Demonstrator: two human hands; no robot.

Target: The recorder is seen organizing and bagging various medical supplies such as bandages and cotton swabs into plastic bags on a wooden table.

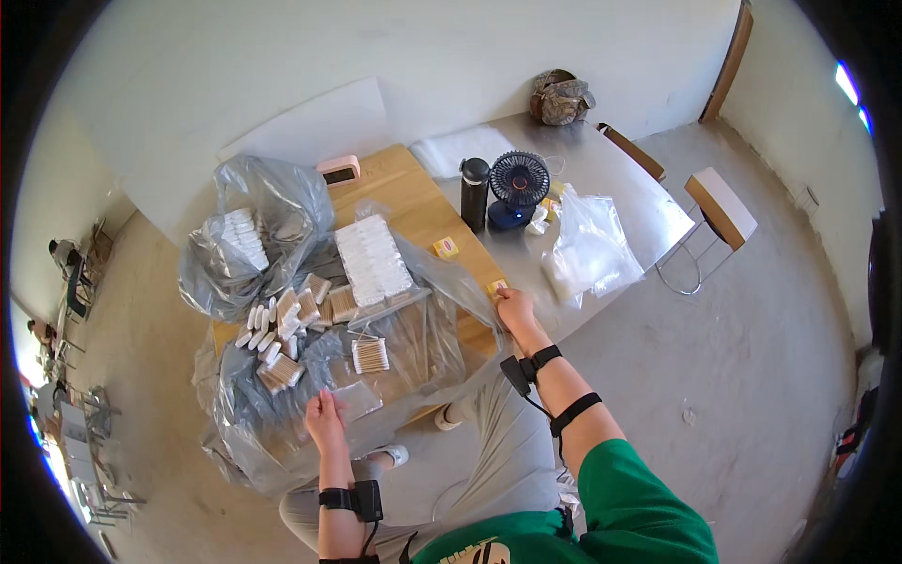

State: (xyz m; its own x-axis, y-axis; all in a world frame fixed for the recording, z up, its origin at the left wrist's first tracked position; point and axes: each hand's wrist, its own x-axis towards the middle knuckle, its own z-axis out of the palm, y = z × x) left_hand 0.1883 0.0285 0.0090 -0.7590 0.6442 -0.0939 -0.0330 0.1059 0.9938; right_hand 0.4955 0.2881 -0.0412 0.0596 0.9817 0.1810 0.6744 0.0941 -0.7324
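- The left hand (324, 418) lies flat, fingers open, on a small clear plastic packet (352, 399) at the near edge of the wooden table (413, 193).
- The right hand (515, 308) pinches a small yellow box (497, 286) at the table's right edge.
- Many white packs (374, 258) are stacked mid-table; loose cotton swab bundles (370, 354) wait beside them.

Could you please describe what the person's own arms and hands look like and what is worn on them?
Both hands are bare. The left hand has a black wrist strap with a small black box and a cable. The right hand has a black wrist strap with a box, a cable to a second black forearm band, and a green short sleeve above.
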